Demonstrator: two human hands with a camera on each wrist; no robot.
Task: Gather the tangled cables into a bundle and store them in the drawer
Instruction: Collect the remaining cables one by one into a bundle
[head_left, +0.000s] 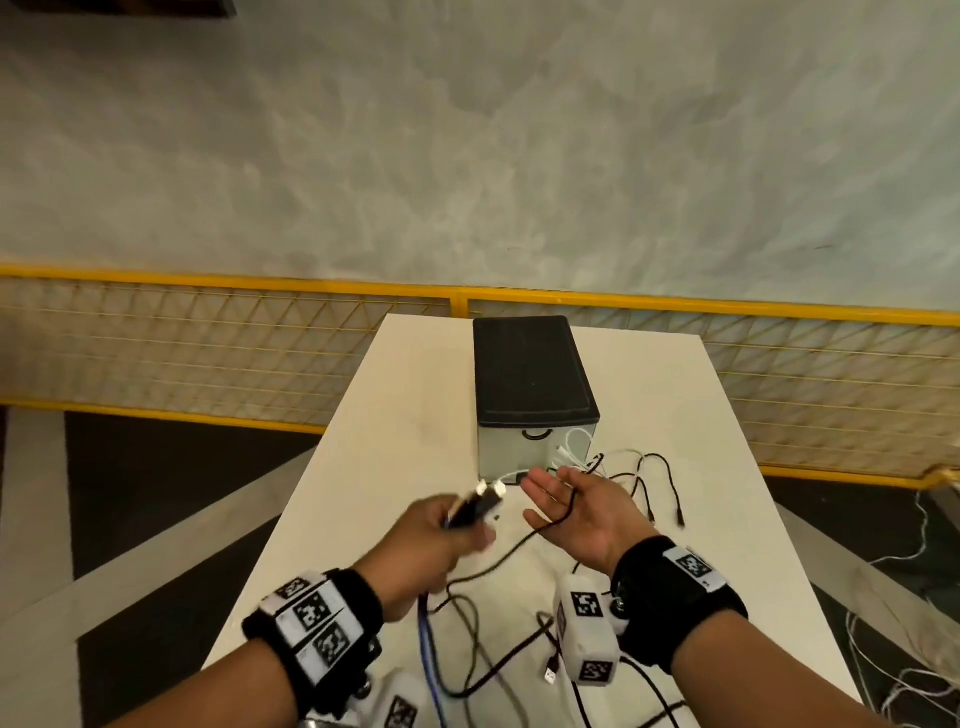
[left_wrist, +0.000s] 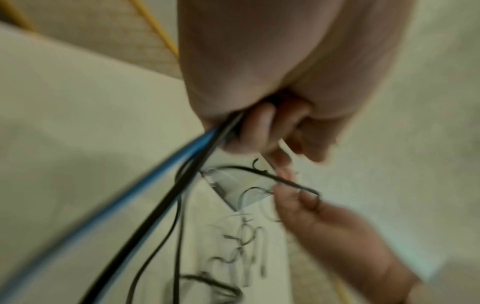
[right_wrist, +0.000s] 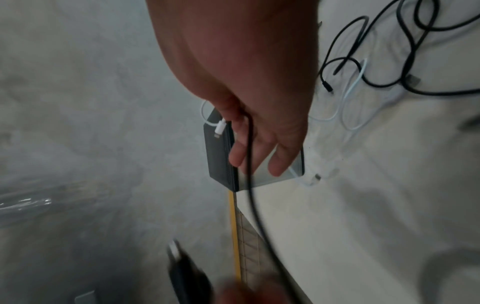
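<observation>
My left hand (head_left: 447, 525) grips a bunch of cable ends, and their plugs (head_left: 488, 493) stick out past the fingers. In the left wrist view its curled fingers (left_wrist: 259, 127) hold a blue cable (left_wrist: 155, 174) and black ones that trail down to the table. My right hand (head_left: 550, 493) lies palm up with straight fingers, and one black cable (right_wrist: 249, 154) is draped across it. Just beyond stands the drawer unit (head_left: 530, 374) with a black top and a shut translucent drawer (head_left: 514, 452). Tangled black cables (head_left: 649, 483) and a white cable (right_wrist: 221, 127) lie by its front right corner.
The unit stands on a white table (head_left: 415, 415). More black and blue cable loops (head_left: 467, 649) lie near the table's front edge between my wrists. A yellow mesh fence (head_left: 208, 343) runs behind the table. Thin white cords (head_left: 909, 571) lie on the floor to the right.
</observation>
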